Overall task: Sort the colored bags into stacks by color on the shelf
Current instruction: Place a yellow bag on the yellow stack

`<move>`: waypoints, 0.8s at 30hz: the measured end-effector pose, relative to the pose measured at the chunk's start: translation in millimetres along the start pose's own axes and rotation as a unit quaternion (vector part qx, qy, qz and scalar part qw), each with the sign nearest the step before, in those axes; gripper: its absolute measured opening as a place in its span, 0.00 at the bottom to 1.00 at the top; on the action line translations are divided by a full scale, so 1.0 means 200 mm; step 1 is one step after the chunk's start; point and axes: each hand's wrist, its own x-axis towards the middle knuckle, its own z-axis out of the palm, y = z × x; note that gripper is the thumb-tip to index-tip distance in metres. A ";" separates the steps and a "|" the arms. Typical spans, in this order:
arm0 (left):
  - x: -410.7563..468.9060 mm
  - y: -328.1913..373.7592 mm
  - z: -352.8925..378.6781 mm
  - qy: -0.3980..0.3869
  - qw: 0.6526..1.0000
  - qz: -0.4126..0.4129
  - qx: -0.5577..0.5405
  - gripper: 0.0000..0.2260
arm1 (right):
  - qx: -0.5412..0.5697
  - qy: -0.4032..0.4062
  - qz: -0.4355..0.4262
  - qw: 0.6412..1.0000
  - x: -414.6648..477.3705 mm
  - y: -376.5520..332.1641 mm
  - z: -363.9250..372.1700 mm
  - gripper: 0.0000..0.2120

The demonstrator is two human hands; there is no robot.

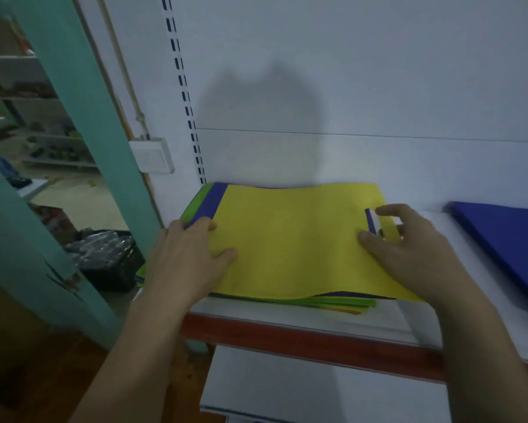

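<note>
A yellow bag lies on top of a mixed pile on the white shelf. Under it show a blue bag and a green bag at the left edge, and green and orange edges at the front. My left hand grips the yellow bag's left edge, thumb on top and fingers curled under. My right hand pinches the bag at its cut-out handle, thumb on the yellow surface. A separate blue stack lies on the shelf to the right.
The shelf has a red front edge and a white back panel with a slotted upright. A teal post stands at left, with a black crate on the floor beyond. A lower white shelf sits below.
</note>
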 end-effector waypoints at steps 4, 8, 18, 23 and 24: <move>0.04 -0.02 -0.03 0.022 0.995 0.042 -0.088 0.20 | 0.013 0.039 -0.013 0.999 -0.03 -0.01 0.01 0.13; 0.04 -0.03 -0.07 0.098 0.975 0.099 -0.171 0.08 | 0.085 0.084 -0.036 0.992 -0.06 -0.01 -0.02 0.10; -0.01 0.26 -0.03 0.061 0.930 0.158 -0.327 0.16 | 0.104 0.172 -0.007 0.980 -0.20 0.17 -0.32 0.12; 0.00 0.41 0.03 0.074 0.935 0.183 -0.294 0.16 | 0.106 0.196 -0.013 0.975 -0.21 0.28 -0.41 0.11; 0.00 0.41 0.03 0.083 0.939 0.178 -0.284 0.15 | 0.108 0.188 -0.015 0.976 -0.20 0.30 -0.41 0.11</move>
